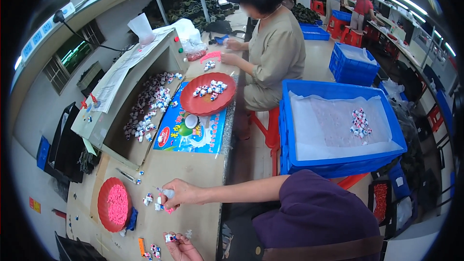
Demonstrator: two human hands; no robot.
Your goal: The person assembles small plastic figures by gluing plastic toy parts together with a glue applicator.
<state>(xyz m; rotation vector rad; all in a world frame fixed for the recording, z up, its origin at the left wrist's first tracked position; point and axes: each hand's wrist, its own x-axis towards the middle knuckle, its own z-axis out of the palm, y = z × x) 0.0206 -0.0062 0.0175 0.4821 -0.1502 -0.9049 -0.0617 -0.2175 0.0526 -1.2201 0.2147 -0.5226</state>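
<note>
My left hand (184,250), at the lower edge, pinches a small white figurine (170,238) with blue and red parts between its fingertips. Above it, my right hand (182,194) is closed around a small translucent squeeze bottle (167,193), whose thin tip points left. Just below the bottle a white-and-blue figurine (158,205) lies on the table, and a bit of pink shows under my right fingers. Another figurine (148,199) sits to its left. A red bowl (102,212) of small pink pieces (118,204) stands to the left of my hands.
Beyond are a shelf box with many figurines (150,101), a red dish (191,106) of figurines and a blue printed sheet (208,137). A co-worker (278,43) works farther along the table. A lined blue crate (285,130) stands at right; an orange bar (141,247) lies near my left hand.
</note>
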